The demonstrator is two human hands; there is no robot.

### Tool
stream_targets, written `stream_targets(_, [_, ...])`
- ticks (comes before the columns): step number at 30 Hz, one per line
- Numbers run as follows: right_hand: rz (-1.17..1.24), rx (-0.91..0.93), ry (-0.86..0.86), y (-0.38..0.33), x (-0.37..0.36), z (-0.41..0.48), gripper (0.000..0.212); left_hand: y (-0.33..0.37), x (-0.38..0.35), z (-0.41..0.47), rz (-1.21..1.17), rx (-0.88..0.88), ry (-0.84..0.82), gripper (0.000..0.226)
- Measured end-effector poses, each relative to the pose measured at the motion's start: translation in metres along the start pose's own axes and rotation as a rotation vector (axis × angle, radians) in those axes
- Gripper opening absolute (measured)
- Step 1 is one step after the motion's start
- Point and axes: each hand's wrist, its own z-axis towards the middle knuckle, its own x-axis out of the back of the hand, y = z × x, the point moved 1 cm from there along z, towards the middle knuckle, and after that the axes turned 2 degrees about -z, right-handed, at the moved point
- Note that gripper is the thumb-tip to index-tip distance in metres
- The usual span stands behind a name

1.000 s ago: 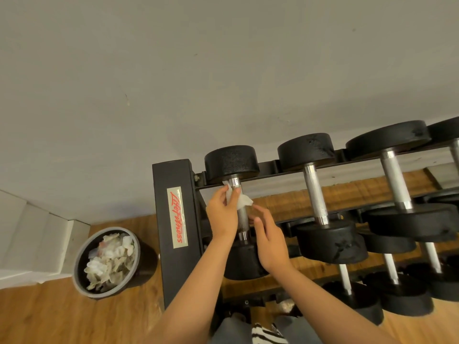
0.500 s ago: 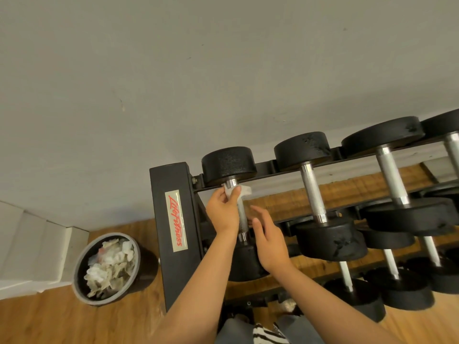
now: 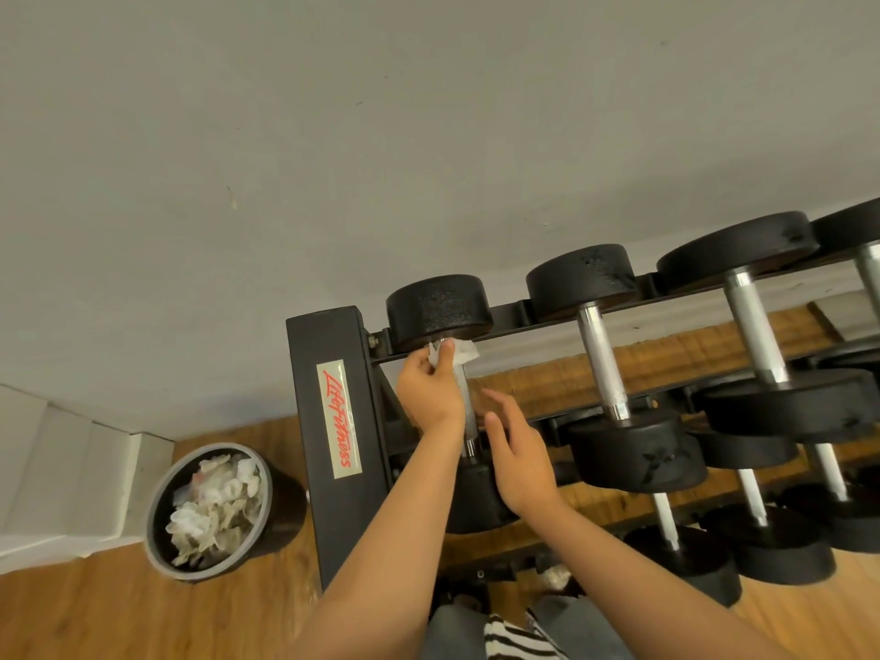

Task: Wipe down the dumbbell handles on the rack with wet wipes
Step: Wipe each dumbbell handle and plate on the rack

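My left hand (image 3: 431,390) grips a white wet wipe (image 3: 458,351) wrapped round the far end of the chrome handle (image 3: 464,412) of the leftmost dumbbell (image 3: 439,304), just below its far black head. The near head is mostly hidden behind my arms. My right hand (image 3: 516,452) hovers beside the handle's near part with fingers straight and relaxed, holding nothing. The black rack (image 3: 333,421) carries more dumbbells to the right, among them a second dumbbell (image 3: 602,359) and a third dumbbell (image 3: 757,335).
A round grey bin (image 3: 157,512) full of used wipes stands on the wooden floor left of the rack. A grey wall rises behind the rack. A lower tier holds more dumbbells (image 3: 676,550). My knees show at the bottom edge.
My left hand has slid the wipe along the handle toward the far head. My right hand has stayed beside the handle.
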Motion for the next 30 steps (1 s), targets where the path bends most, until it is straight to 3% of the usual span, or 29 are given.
stream_targets(6, [0.001, 0.006, 0.000, 0.000, 0.001, 0.000, 0.036, -0.001, 0.010, 0.004, 0.092, -0.079, -0.018, 0.021])
stream_targets(11, [0.034, 0.025, 0.006, -0.002, 0.002, -0.001, 0.033, 0.000, 0.025, 0.004, 0.200, -0.078, -0.222, 0.011])
stream_targets(19, [0.071, 0.005, -0.010, -0.005, 0.003, -0.002, 0.036, -0.011, 0.063, -0.021, 0.575, -0.020, -0.594, 0.025])
stream_targets(25, [0.136, -0.049, -0.093, -0.012, 0.011, -0.001, 0.038, 0.001, 0.083, -0.026, 0.537, -0.086, -0.606, 0.014])
stream_targets(30, [0.114, 0.123, -0.175, -0.023, 0.029, -0.003, 0.048, 0.009, 0.090, -0.043, 0.438, -0.162, -0.538, 0.017])
